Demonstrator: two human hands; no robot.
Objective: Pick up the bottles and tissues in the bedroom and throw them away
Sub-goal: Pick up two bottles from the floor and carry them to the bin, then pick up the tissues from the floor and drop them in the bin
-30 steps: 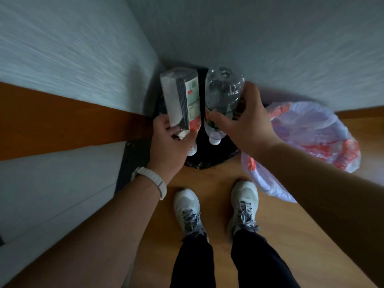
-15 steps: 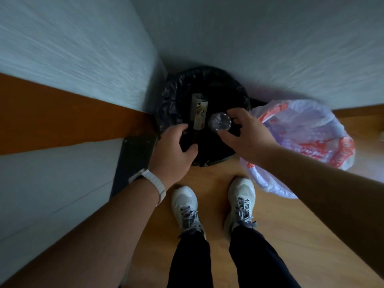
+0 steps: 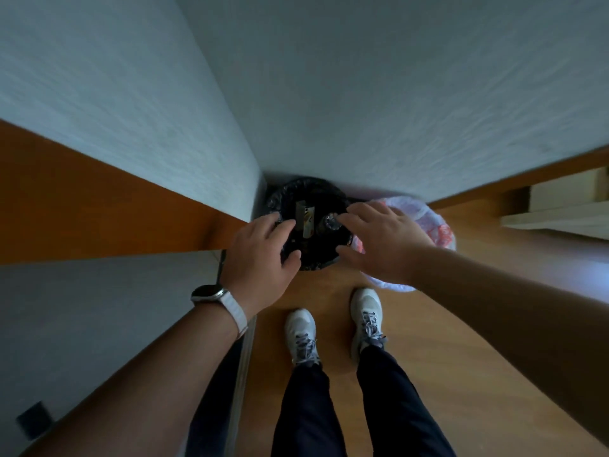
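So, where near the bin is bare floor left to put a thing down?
Free: the floor right of the shoes, and the stretch between the bag and the pale furniture. Crowded: the corner, where bin and bag stand close, with the left hand and right hand over the bin. Between bin and shoes, only a narrow strip.

Two bottles [image 3: 304, 222] stand in the bin [image 3: 296, 190], and a plastic bag [image 3: 428, 219] lies just right of it.

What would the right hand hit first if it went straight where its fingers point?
Probably the clear bottle in the bin, just ahead of the right hand. Depth is unclear, so it might pass over.
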